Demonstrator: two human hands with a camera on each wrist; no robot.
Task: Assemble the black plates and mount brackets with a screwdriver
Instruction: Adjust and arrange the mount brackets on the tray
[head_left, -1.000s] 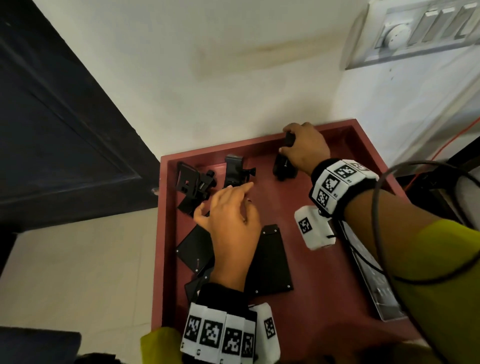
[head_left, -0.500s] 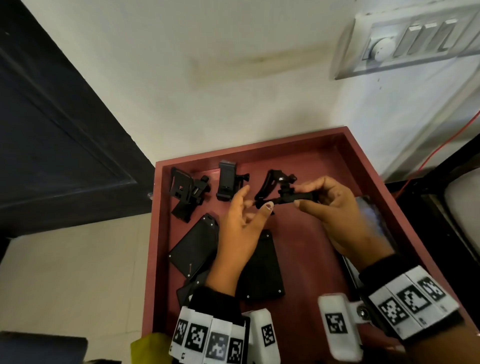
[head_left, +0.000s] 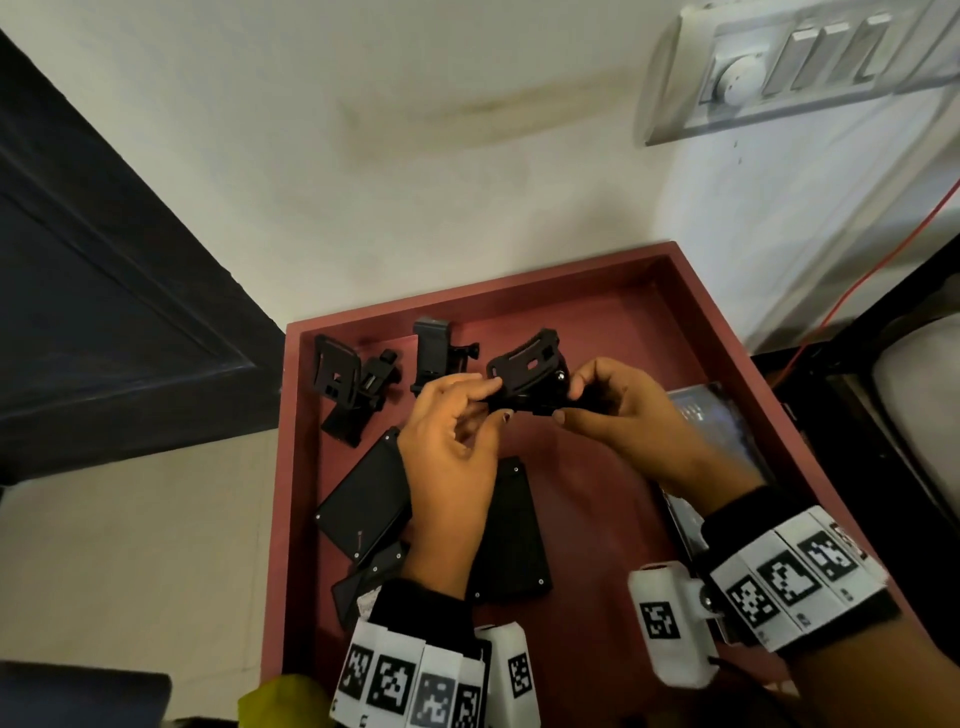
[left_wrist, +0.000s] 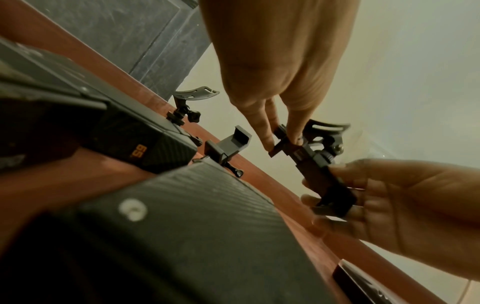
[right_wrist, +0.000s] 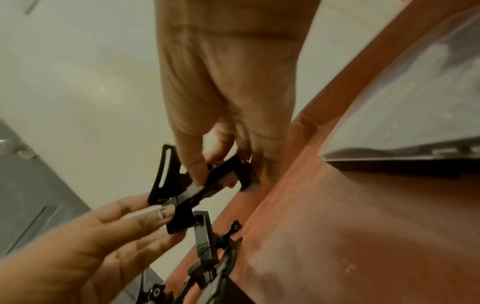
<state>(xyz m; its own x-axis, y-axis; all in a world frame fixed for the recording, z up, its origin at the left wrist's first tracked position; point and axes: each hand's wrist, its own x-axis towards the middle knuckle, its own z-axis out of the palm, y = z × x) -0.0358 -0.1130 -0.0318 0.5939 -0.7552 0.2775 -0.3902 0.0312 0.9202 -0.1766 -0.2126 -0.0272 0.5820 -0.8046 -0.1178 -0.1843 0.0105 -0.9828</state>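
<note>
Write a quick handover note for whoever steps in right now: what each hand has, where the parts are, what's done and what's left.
Left hand: fingertips pinch one end of a black bracket, held above the red tray.
Right hand: grips the bracket's other end.
In the tray: two more brackets along the far edge, black plates flat under the left wrist.
Done: one bracket picked up.
Left: no plate joined to a bracket yet, and no screwdriver in view.

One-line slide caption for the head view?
Both hands, left and right, hold a black mount bracket above the red tray.
</note>
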